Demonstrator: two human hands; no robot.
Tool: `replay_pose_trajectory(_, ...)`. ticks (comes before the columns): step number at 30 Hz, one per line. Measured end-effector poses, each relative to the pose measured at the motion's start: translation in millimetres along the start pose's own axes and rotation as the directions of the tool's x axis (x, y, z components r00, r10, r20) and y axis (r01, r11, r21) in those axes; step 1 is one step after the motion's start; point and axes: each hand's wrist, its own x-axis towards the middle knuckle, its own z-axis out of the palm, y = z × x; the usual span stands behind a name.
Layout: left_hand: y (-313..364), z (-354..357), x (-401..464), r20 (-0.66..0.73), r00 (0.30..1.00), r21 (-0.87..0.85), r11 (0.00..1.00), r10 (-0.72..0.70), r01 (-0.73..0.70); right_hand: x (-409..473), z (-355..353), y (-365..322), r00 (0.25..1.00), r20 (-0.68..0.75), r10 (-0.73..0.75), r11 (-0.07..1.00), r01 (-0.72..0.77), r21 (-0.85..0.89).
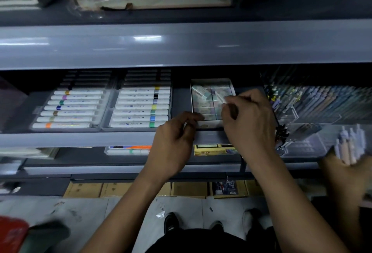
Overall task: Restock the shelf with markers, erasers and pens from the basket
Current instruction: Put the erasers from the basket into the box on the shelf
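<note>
A small white box of wrapped erasers [209, 100] sits on the grey shelf [80, 139], right of two clear trays of white markers [74, 108] [141, 108]. My left hand [175, 140] grips the box's front left corner. My right hand [247, 116] is over the box's right side and pinches a small pale wrapped eraser [224, 100] between thumb and fingertips. Clear holders of pens [322, 104] stand at the right. The red basket [12, 232] shows at the bottom left corner, blurred.
Another person's hand [350, 170] at the right edge holds a bunch of pale pens. An upper shelf edge [181, 45] overhangs the trays. Lower shelves hold marker packs [128, 150] and cardboard boxes [120, 189]. My feet stand on the grey floor [130, 212].
</note>
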Motion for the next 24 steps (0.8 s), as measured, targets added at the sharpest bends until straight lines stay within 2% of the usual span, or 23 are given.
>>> replay_pose_trajectory(4,1.8,0.6,0.8,0.001,1.0,-0.048,0.998,-0.03,0.03,3.6,4.4,0.4,0.997,0.072,-0.017,1.0,0.018,-0.014)
replay_pose_trajectory(6,2.9,-0.4,1.5,-0.007,0.998,-0.104,0.992,-0.066,0.065,2.5,4.4,1.8,0.998,0.058,-0.014,1.0,0.012,0.028)
replay_pose_trajectory(8,6.5,-2.2,2.0,-0.005,0.994,-0.225,0.969,-0.109,0.105,-1.5,4.2,2.9,1.0,0.008,-0.006,0.997,0.005,0.082)
replay_pose_trajectory(11,14.7,-5.1,2.7,0.021,0.989,-0.466,0.874,-0.146,0.139,-8.4,5.0,2.3,1.0,-0.024,0.009,0.987,-0.005,0.159)
replay_pose_trajectory(13,19.0,-6.8,3.7,0.033,0.988,-0.531,0.835,-0.151,0.146,-12.5,4.2,-0.7,1.0,-0.019,-0.008,0.971,0.013,0.239)
replay_pose_trajectory(17,20.4,-8.3,5.1,0.039,0.992,-0.496,0.86,-0.119,0.122,-21.1,0.1,-9.7,0.993,-0.011,-0.117,0.932,0.114,0.343)
replay_pose_trajectory(20,17.6,-6.9,7.0,0.022,0.993,-0.462,0.879,-0.118,0.115,-24.9,-3.8,-16.2,0.986,0.03,-0.165,0.894,0.137,0.427)
replay_pose_trajectory(24,15.5,-4.1,8.2,0.02,0.992,-0.427,0.896,-0.123,0.12,-27.5,-7.5,-22.7,0.971,0.091,-0.221,0.891,0.163,0.423)
